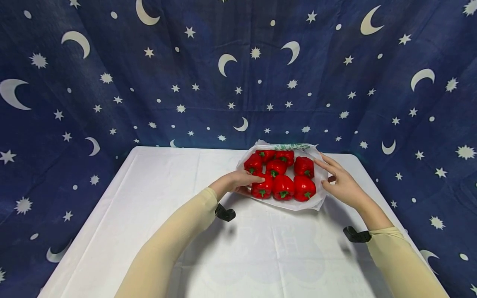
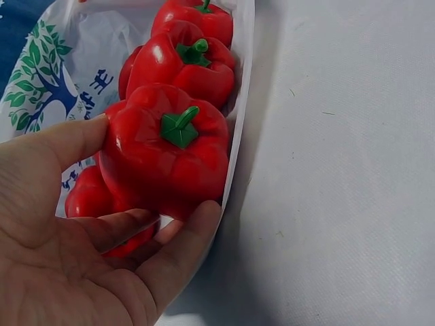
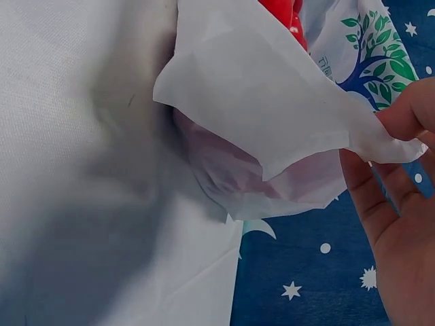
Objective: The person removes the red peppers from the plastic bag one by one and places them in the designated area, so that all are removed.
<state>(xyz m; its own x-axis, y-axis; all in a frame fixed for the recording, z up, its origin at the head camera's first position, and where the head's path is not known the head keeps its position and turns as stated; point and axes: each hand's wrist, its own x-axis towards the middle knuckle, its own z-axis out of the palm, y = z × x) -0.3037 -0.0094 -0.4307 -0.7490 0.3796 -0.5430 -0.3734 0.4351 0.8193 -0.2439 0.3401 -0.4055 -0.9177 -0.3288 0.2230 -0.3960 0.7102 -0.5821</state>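
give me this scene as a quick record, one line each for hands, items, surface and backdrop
left hand: grips the front-left red pepper
right hand: pinches the edge of the white bag
red peppers: eight plainly visible, green stems, surrounded by the bag
tree print: green and blue
table: white
backdrop: blue, moons and stars

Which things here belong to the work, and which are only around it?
In use:
eight red bell peppers
white tree-printed bag
left hand, gripping a pepper
right hand, pinching the bag's edge

Other:
white tablecloth
blue moon-and-star cloth
black wrist attachments
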